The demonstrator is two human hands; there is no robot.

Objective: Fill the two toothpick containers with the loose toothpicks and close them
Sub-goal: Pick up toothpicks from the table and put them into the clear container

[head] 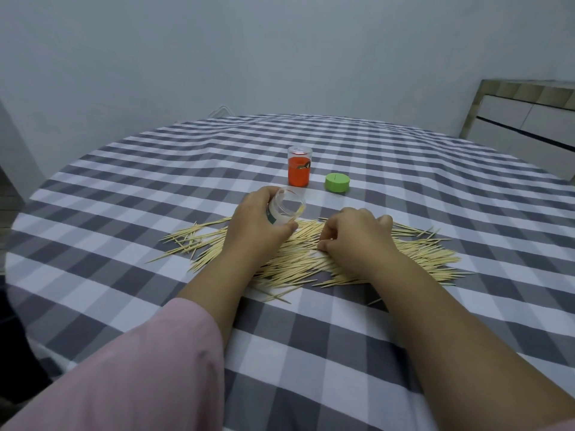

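A wide pile of loose toothpicks (420, 253) lies on the checked tablecloth in front of me. My left hand (258, 225) grips a clear open container (286, 208), tilted with its mouth toward the right, just above the pile's far edge. My right hand (354, 234) rests on the pile with fingers curled, pinching toothpicks at its fingertips. Behind them stands an orange-labelled clear container (299, 171), upright with a clear cap on top. A green lid (337, 182) lies on the cloth to its right.
The round table (124, 188) wears a grey-and-white checked cloth and curves away at left and far edges. A white cabinet (529, 126) stands at the back right. A pale wall is behind the table.
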